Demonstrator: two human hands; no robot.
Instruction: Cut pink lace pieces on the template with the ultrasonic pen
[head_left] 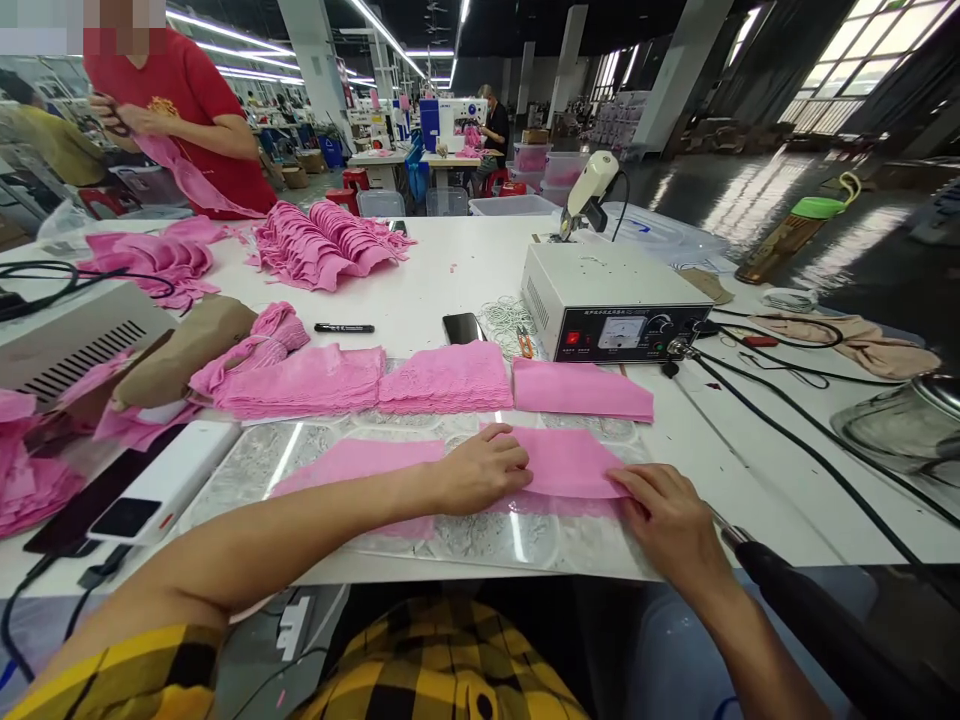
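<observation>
My left hand (480,468) lies on a pink fabric piece (564,462), its fingers curled and pressed down on the cloth. My right hand (667,520) pinches the right edge of the same piece, fingers closed on it. The fabric rests on a clear patterned mat (255,465) at the table's front edge. A longer pink strip (352,462) stretches left under my left forearm. Behind the mat lie three stacks of pink fabric (446,378).
A white control box (611,300) with a dial stands at right, black cables (810,450) trailing from it. A phone (462,328), a marker (343,328) and piles of pink cloth (322,245) lie farther back. A person in red (191,110) handles fabric at back left.
</observation>
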